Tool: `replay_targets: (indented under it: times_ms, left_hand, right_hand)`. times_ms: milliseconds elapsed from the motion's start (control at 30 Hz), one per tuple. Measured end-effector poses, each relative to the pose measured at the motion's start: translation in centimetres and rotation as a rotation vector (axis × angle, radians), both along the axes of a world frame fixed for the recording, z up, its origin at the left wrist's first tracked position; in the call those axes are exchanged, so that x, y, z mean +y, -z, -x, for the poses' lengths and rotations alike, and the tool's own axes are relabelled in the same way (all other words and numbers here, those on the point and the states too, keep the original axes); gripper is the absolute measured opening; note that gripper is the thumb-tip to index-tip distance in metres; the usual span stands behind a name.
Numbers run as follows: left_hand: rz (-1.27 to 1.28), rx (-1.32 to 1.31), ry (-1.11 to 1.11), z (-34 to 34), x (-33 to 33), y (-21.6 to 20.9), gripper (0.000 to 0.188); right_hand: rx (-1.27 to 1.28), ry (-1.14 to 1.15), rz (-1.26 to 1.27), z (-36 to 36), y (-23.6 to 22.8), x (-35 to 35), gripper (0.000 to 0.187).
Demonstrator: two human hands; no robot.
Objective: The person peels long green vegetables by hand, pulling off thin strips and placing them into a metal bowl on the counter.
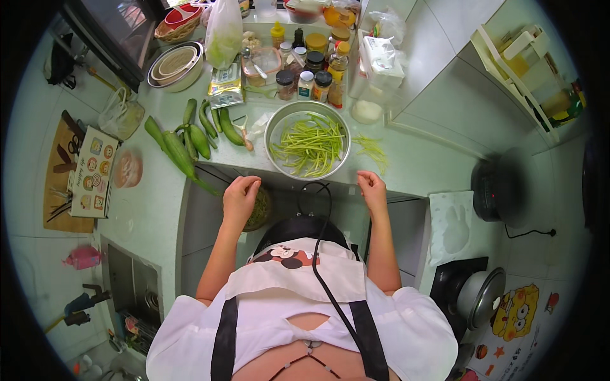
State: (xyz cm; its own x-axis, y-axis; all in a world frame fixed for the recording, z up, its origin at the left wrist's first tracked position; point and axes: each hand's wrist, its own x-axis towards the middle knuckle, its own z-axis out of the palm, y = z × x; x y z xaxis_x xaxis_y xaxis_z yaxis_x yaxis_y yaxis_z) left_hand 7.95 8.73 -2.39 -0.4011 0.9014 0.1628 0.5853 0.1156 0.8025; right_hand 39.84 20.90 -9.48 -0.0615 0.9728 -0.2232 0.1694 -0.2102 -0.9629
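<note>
In front of me on the counter is a round metal bowl point(269, 135) with cut, thin green vegetable stems point(308, 145) in it. A small heap of similar stems point(372, 151) lies to its right. My left hand point(241, 197) hovers at the counter's front edge, left of the bowl. Its fingers are curled in, and nothing shows in them. My right hand point(372, 189) is raised to the right of the bowl, below the loose stems, fingers bent together with nothing visible between them. Neither hand touches the bowl.
Long green gourds point(179, 152) lie left of the bowl. Jars and bottles point(305, 84) crowd behind it. Below the counter edge, by my left hand, a container point(259, 214) holds greenish pieces. A sink point(135, 279) is at left, a pot point(478, 298) at right. A black cable point(325, 222) hangs before me.
</note>
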Motion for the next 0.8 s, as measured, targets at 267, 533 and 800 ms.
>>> replay_targets:
  times_ms: [267, 533, 800]
  left_hand:
    - [0.046, -0.020, -0.021, -3.4, 2.1, -0.2, 0.012]
    - [0.031, -0.036, -0.119, -6.5, 2.9, -0.6, 0.013]
    - [0.009, -0.121, -0.236, -8.3, 1.7, 0.4, 0.013]
  right_hand:
    - [-0.498, 0.106, -0.123, -6.8, 6.8, 6.2, 0.022]
    - [-0.807, 0.067, -0.330, -8.2, 6.8, 11.9, 0.021]
    - [-0.919, -0.106, -0.320, -7.6, 5.8, 13.8, 0.015]
